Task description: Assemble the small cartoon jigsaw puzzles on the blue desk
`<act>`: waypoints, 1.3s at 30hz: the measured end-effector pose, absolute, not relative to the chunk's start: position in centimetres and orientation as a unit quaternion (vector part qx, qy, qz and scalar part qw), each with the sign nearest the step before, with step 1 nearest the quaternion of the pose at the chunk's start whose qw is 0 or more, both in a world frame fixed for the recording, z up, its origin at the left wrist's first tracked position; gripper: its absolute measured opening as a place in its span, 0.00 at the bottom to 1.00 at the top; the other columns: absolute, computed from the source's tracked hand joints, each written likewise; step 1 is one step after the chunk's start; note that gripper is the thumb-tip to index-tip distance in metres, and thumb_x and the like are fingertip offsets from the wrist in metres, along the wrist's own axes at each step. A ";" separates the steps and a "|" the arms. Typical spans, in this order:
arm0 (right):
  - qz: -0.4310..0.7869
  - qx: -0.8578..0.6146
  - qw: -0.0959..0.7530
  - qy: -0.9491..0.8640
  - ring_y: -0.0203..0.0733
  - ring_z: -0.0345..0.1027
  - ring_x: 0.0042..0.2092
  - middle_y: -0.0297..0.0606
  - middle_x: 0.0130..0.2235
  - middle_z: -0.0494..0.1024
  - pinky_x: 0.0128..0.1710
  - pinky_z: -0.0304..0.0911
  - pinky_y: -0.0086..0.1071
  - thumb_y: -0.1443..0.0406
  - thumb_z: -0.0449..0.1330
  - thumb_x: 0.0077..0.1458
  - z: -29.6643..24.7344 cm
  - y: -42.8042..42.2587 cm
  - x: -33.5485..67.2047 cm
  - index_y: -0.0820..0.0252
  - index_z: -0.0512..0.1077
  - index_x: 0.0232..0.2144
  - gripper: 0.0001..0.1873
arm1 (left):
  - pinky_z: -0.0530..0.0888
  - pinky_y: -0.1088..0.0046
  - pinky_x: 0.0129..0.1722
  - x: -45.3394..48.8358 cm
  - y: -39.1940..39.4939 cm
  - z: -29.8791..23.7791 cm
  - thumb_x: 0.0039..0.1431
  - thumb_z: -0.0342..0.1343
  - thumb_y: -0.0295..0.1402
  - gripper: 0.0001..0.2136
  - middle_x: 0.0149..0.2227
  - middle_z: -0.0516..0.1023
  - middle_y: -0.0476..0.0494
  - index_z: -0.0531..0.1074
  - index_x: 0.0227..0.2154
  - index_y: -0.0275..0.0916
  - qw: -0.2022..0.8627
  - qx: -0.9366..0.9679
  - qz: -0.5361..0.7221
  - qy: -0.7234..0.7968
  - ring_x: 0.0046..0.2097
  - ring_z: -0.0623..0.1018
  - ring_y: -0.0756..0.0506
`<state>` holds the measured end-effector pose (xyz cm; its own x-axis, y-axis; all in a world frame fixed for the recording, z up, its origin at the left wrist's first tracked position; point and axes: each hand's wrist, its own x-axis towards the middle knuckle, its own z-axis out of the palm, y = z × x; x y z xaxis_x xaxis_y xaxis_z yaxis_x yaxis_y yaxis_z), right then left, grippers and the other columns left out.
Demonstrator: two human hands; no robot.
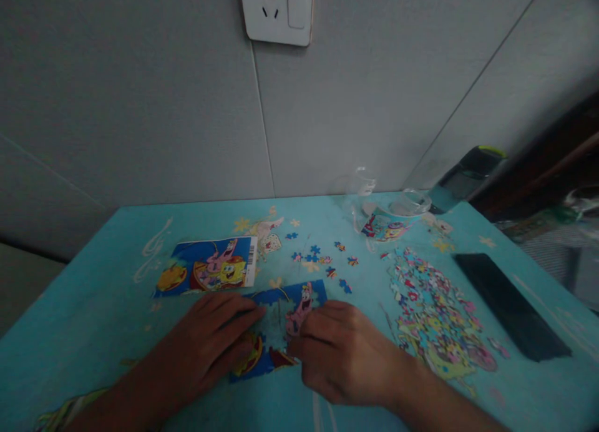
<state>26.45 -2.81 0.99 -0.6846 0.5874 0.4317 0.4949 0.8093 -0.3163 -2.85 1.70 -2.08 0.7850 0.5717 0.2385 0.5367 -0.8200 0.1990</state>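
A partly assembled jigsaw puzzle [271, 294] lies flat in front of me, showing a blue border, a pink starfish figure and a burger, with a gap in its middle. My left hand [213, 338] rests along its left side, fingers stretched out and holding nothing that I can see. Over the right side, my right hand [341, 351] has its fingers curled and pinched together against the puzzle; whatever is between the fingertips is hidden. Just behind the puzzle lies a picture card [210, 266] with the same cartoon scene. Several loose puzzle pieces [312, 254] are scattered behind the puzzle to the right.
A large heap of mixed puzzle pieces [435, 307] spreads at the right. Beyond it lies a dark flat case [512, 307]. Clear plastic containers [412, 202], a printed wrapper [386, 226] and a tilted bottle [468, 176] stand near the wall. A blue patterned cloth [98, 294] covers the table.
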 end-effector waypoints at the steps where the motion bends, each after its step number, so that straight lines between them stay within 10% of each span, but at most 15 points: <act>1: 0.083 -0.296 0.262 -0.915 0.39 0.67 0.32 0.34 0.32 0.74 0.31 0.62 0.38 0.66 0.55 0.62 1.0 -2.8 26.4 0.56 0.73 0.38 0.07 | 0.73 0.61 0.55 -2.8 1.7 -2.1 0.67 0.56 0.35 0.20 0.54 0.75 0.45 0.68 0.61 0.47 0.060 0.942 0.143 0.297 0.54 0.73 0.42; 20: 0.067 -0.287 0.260 -0.920 0.38 0.69 0.32 0.34 0.31 0.75 0.31 0.64 0.35 0.68 0.55 0.62 1.4 -2.7 26.2 0.58 0.75 0.39 0.08 | 0.73 0.61 0.55 -3.2 1.6 -2.8 0.66 0.56 0.39 0.20 0.55 0.75 0.47 0.69 0.60 0.49 0.023 0.944 0.148 0.293 0.54 0.75 0.41; 39: 0.161 -0.626 0.240 -0.724 0.47 0.77 0.42 0.39 0.42 0.84 0.44 0.67 0.39 0.64 0.58 0.64 1.4 2.0 33.9 0.56 0.80 0.42 0.11 | 0.71 0.59 0.55 -2.5 1.5 -1.8 0.68 0.54 0.37 0.20 0.54 0.75 0.43 0.67 0.62 0.46 0.024 0.949 0.137 0.283 0.54 0.73 0.41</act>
